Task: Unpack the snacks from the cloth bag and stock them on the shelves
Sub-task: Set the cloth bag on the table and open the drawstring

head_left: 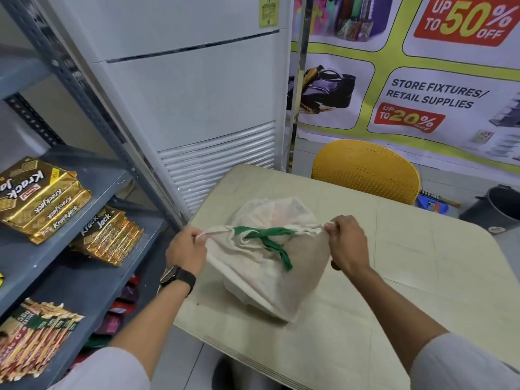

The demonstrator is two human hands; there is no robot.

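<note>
A cream cloth bag [261, 274] with a green ribbon [267, 237] lies on the beige table [394, 291]. Its contents show only faintly through the fabric. My left hand [187, 249] pinches the bag's left drawstring end and my right hand [347, 242] pinches the right one, the cord pulled taut between them. The grey metal shelves [84, 282] stand to the left, holding gold Krack Jack biscuit packs [42, 198] on the upper shelf, more gold packs [108, 240] lower down, and red-green packs [33, 339] at the bottom left.
A white floor-standing air conditioner [197, 108] rises behind the table. A yellow chair [365, 170] is at the table's far side, a dark bin [498, 209] on the floor to the right. A sale banner [422, 80] covers the back wall.
</note>
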